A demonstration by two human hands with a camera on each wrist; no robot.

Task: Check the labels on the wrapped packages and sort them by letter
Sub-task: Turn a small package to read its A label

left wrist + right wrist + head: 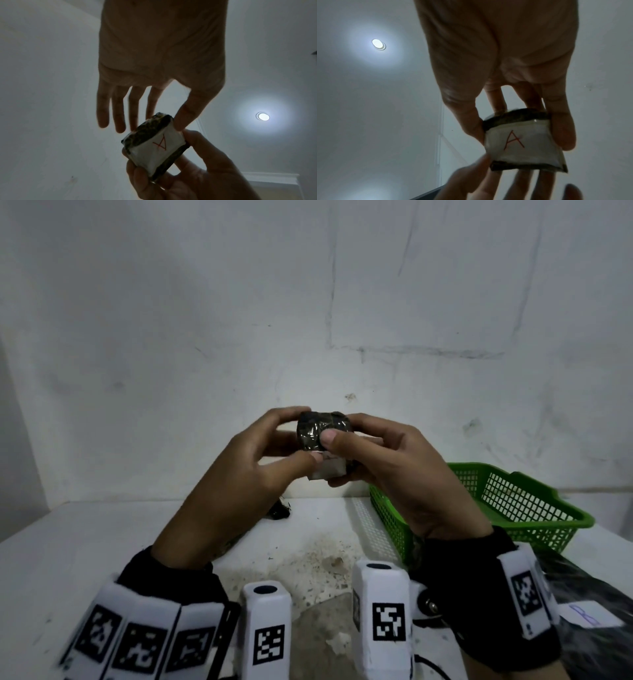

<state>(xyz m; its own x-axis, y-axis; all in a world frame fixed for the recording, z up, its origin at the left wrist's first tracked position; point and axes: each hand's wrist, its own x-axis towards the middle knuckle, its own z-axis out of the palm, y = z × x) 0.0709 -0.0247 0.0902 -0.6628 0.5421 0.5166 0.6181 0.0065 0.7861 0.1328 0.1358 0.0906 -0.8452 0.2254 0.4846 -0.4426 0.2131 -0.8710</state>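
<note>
A small package (pixel 320 429) wrapped in dark plastic is held up in front of the wall between both hands. Its white label (pixel 517 143) carries a red letter A, which shows in both wrist views (pixel 159 144). My left hand (pixel 306 437) pinches the package from the left, index finger on top and thumb on the label's edge. My right hand (pixel 337 460) grips it from the right, thumb on the front and fingers curled behind and under it.
A green mesh basket (pixel 534 508) stands on the white table at the right. Another dark wrapped package (pixel 280 510) lies near the back wall, below my hands. A white paper with a blue letter (pixel 586 615) lies on a dark surface at the lower right.
</note>
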